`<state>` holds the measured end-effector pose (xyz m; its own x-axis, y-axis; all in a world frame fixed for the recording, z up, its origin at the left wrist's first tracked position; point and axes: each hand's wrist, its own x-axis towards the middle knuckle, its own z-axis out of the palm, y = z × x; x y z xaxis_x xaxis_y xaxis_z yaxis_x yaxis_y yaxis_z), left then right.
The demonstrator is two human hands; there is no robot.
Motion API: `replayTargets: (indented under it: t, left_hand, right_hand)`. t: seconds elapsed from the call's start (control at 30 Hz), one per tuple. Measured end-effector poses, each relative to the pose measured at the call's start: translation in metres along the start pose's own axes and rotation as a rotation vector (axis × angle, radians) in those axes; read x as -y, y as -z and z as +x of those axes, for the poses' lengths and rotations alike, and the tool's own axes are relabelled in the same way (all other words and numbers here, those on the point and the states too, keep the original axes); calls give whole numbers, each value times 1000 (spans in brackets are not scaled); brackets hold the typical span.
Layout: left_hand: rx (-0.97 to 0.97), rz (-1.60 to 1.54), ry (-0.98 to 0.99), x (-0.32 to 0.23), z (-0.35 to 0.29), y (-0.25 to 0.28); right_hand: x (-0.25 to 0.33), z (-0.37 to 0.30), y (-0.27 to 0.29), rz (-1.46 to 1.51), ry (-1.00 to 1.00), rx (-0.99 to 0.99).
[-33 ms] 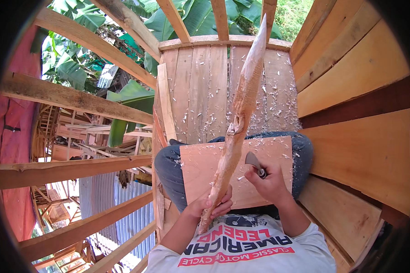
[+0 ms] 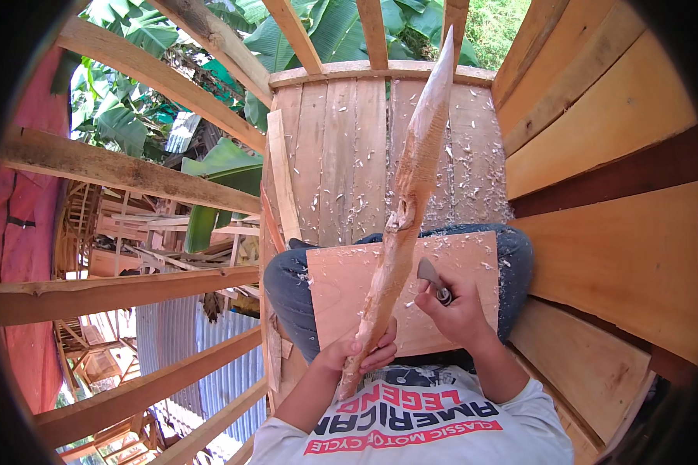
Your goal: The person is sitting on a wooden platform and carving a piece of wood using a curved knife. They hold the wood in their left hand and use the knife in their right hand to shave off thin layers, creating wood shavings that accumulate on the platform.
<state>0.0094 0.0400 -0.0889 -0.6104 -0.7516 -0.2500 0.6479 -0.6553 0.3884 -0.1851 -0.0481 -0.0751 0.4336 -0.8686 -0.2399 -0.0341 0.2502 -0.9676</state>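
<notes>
Shavings [image 2: 471, 186] fleck the railed plank floor [image 2: 306, 182] — left hand [image 2: 363, 353] clasps carved stick [image 2: 393, 267], right hand [image 2: 464, 311] grips knife [image 2: 429, 271].

left hand [image 2: 381, 356]: fingers curled | right hand [image 2: 462, 316]: curled, held higher | forearms [image 2: 309, 398]: angled inward

Daylight, bright — foliage [image 2: 495, 32] at upper right washed pale; outer planks [image 2: 613, 263] bowed by fisheye — corners black

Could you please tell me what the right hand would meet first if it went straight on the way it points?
Probably the carved stick, with the knife leading; depth is unclear, so the right hand might pass beneath it instead.
</notes>
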Motion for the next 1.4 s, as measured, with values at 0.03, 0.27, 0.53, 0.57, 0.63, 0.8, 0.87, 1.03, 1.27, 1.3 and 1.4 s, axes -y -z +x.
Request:
replayTargets:
  t: [0.03, 0.27, 0.53, 0.57, 0.63, 0.8, 0.87, 1.03, 1.27, 1.3, 1.4]
  left_hand:
    - [30, -29, 31, 1, 0, 2]
    - [288, -142, 116, 16, 6, 28]
    - [242, 163, 54, -10, 5, 38]
    - [164, 257, 87, -19, 1, 37]
    - [28, 367, 107, -32, 0, 20]
    - [-101, 483, 85, -36, -1, 9]
    - [-110, 461, 90, -33, -2, 12]
    - [-159, 375, 138, -39, -6, 7]
    - [-44, 547, 234, -47, -9, -5]
    - [-28, 566, 269, -47, -9, -6]
    - [59, 581, 254, -45, -9, -4]
  right_hand:
    - [7, 0, -7, 99, 9, 3]
    - [10, 3, -33, 282, -25, 128]
    - [21, -2, -38, 302, -185, 201]
    - [25, -3, -37, 336, -253, 232]
    - [20, -3, -38, 276, -133, 203]
    - [14, -3, -39, 66, 76, 101]
    - [23, -2, -36, -204, 241, 9]
    - [19, -1, -9, -520, 294, -97]
    - [12, 5, 16, -989, 404, -275]
    - [12, 8, 21, -995, 398, -320]
    - [23, 13, 35, -1063, 356, -431]
